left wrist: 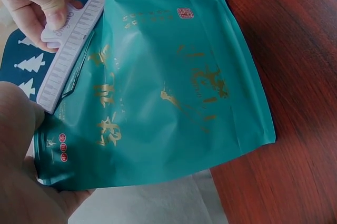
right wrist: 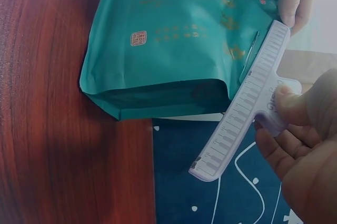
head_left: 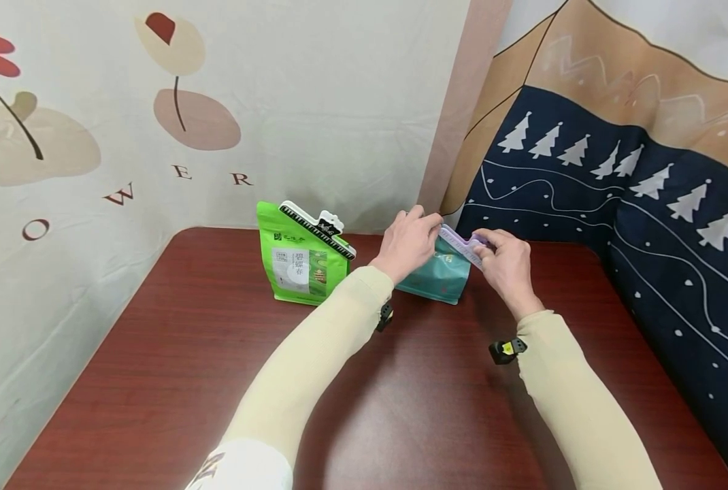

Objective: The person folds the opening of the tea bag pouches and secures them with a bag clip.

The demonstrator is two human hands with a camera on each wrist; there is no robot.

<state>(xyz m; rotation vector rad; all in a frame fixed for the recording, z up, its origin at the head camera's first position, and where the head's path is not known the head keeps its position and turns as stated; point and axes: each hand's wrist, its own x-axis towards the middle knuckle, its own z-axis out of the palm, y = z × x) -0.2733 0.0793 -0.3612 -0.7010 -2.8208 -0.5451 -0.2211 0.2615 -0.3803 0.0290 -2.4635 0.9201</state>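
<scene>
A teal foil bag (head_left: 437, 278) with gold lettering stands on the table's far side. My left hand (head_left: 408, 243) grips its top corner; in the left wrist view the thumb lies on the near face and fingers show below the bag. With my right hand (head_left: 509, 267) I pinch the handle of a pale purple bag clip (right wrist: 247, 105) printed with piano keys. The clip's long bar slants along the bag's top edge, one end close to my left thumb. Past the bag's side, the other end sticks out in the right wrist view.
Left of the teal bag, a bright green bag (head_left: 299, 272) stands upright, its top held by a black-and-white piano-key clip (head_left: 318, 230). Behind the dark red wooden table (head_left: 217, 340) hangs a pale printed cloth (head_left: 339, 102); a navy tree-patterned cloth (head_left: 584, 204) borders the right.
</scene>
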